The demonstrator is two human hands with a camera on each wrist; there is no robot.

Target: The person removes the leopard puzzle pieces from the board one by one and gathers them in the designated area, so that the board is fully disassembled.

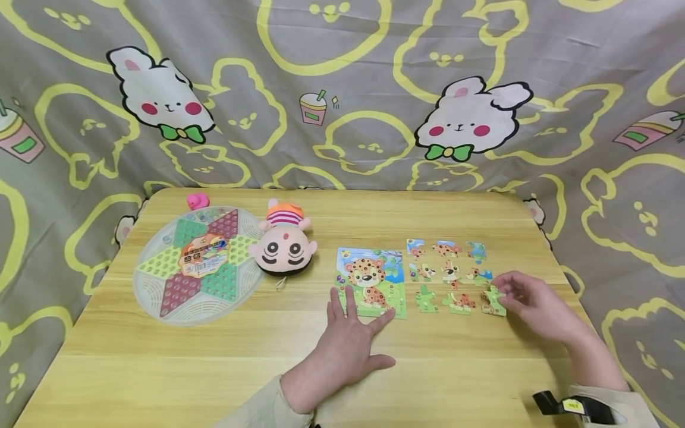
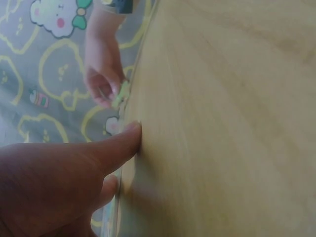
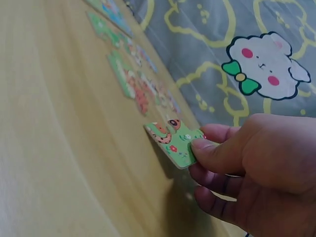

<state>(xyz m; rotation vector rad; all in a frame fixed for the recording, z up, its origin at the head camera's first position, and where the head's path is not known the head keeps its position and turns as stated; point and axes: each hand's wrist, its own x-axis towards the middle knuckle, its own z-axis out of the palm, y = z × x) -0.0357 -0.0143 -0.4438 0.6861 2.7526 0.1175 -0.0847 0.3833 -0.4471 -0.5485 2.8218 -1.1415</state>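
My right hand [image 1: 535, 306] pinches a green corner puzzle piece [image 3: 173, 143] between thumb and fingers. In the right wrist view the piece is tilted, with red flowers and part of a spotted tail on it. My left hand [image 1: 345, 348] lies with spread, straight fingers at the lower edge of a leopard picture board [image 1: 371, 279], fingertips on its lower part. Between the hands, several loose puzzle pieces [image 1: 448, 272] are laid out in spaced rows just right of the board. The left wrist view shows my left thumb [image 2: 121, 145] against the table.
Left of the board lies a plush doll [image 1: 286, 249], its head toward me. A round Chinese checkers board [image 1: 200, 267] with a coloured star is farther left, overlapped by the doll. Behind it sits a pink rubber duck [image 1: 198, 201]. A patterned curtain [image 1: 369, 77] surrounds the wooden table [image 1: 428, 386].
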